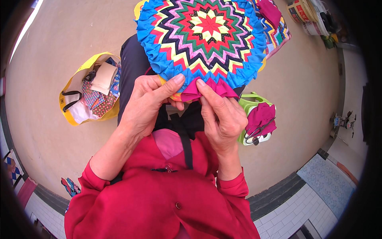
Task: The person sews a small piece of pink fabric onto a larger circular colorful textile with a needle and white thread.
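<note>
A round patchwork piece [209, 38] of folded fabric points lies over my lap, ringed in zigzag colours with a blue outer border. Along its near edge, magenta folded fabric [219, 86] overlaps the blue. My left hand [155, 95] grips that edge, thumb on top of the blue cloth and fingers underneath. With thumb and index finger, my right hand [220, 110] pinches the magenta folds. A strip of yellow and orange cloth [176, 96] shows beneath the edge by my left fingers. Whether a needle is held cannot be seen.
On the floor at left stands a yellow bag [71, 110] of fabric scraps. At right, a green plastic stool [250, 97] holds magenta cloth [261, 116] and scissors [259, 131]. Beyond the round piece is another patchwork item [276, 35]. Buckets [304, 15] stand at the upper right.
</note>
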{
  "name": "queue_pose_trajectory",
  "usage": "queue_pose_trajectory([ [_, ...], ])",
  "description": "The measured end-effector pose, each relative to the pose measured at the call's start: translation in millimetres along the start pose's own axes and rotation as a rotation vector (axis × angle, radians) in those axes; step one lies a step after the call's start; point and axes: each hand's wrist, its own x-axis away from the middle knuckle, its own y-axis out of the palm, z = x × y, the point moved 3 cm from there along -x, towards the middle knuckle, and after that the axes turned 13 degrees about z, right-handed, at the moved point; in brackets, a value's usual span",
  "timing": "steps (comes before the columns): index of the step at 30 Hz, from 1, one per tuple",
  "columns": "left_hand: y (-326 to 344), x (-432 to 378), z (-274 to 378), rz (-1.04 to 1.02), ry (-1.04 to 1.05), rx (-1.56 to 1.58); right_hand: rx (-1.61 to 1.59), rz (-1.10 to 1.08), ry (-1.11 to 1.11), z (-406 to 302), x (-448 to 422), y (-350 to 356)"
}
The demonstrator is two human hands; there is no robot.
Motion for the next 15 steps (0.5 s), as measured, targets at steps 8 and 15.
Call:
queue_pose_trajectory([
  [8, -0.1, -0.6, 0.3, 0.002, -0.008, -0.001, -0.033, -0.003, 0.024, -1.6, -2.3, -1.8],
  [15, 0.0, -0.4, 0.0, 0.021, -0.011, 0.004, -0.031, -0.010, -0.005, 0.1, -0.4, -3.0],
])
